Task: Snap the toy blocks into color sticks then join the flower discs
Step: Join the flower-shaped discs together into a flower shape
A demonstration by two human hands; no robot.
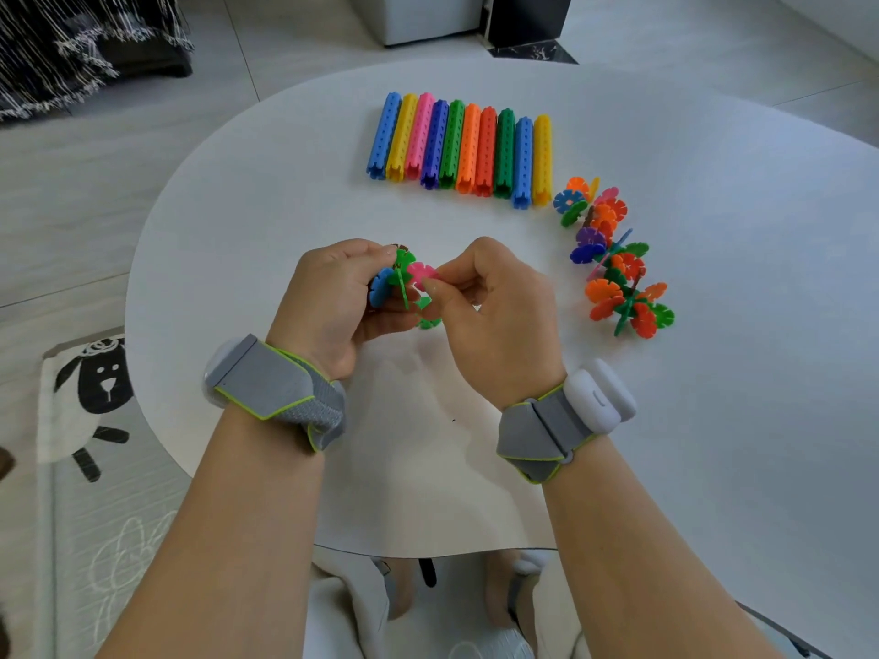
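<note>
My left hand (328, 302) grips a small cluster of joined flower discs (397, 283), with blue, green and brown ones showing. My right hand (490, 316) pinches a pink flower disc (421, 273) right against that cluster. Another green disc (429, 322) shows just beneath my hands. Several colour sticks (463, 149) lie side by side in a row at the back of the white table (713, 373). To the right lies a long chain of joined flower discs (613, 259) in orange, green, purple, blue and pink.
The table edge curves close in front of my body and to my left. A mat with a sheep picture (95, 387) covers the floor at the left. A dark fringed thing (71, 45) and cabinets (428, 16) stand beyond the table.
</note>
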